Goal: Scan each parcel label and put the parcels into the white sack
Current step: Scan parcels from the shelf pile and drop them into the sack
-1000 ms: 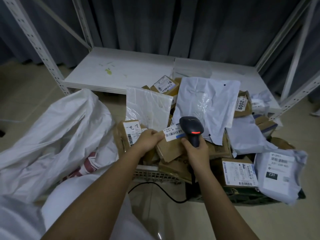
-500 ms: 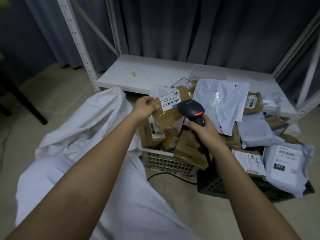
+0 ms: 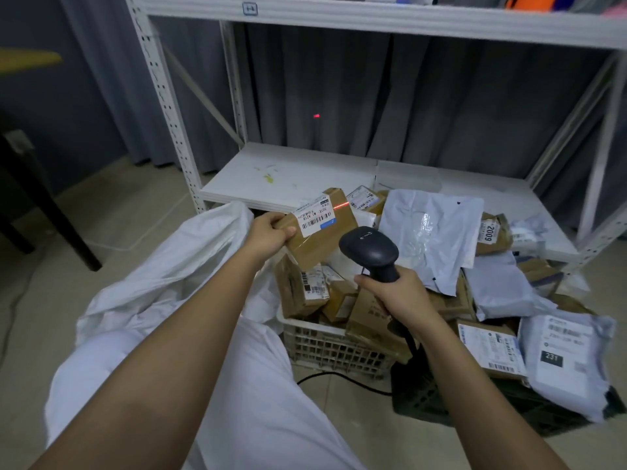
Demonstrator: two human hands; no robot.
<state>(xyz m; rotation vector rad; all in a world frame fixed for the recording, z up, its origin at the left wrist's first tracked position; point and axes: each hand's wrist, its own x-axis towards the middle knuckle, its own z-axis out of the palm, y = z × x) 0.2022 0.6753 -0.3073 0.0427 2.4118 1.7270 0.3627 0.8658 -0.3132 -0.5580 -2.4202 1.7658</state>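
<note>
The white sack [image 3: 163, 266] lies open at the near left. The right hand [image 3: 395, 293] has its grip closed around the handle of one scanner [image 3: 368, 247]. The left hand [image 3: 268, 232] has its grip closed on one brown parcel [image 3: 322, 232], now raised clear of the pile, higher than half a second ago. The red scan line falls on bare cardboard beside the label [image 3: 315, 217], so the scan is likely incomplete. Two crates hold the pile: one white crate [image 3: 325, 347], one dark crate [image 3: 441, 398]. Behind stands one shelf [image 3: 288, 174].
</note>
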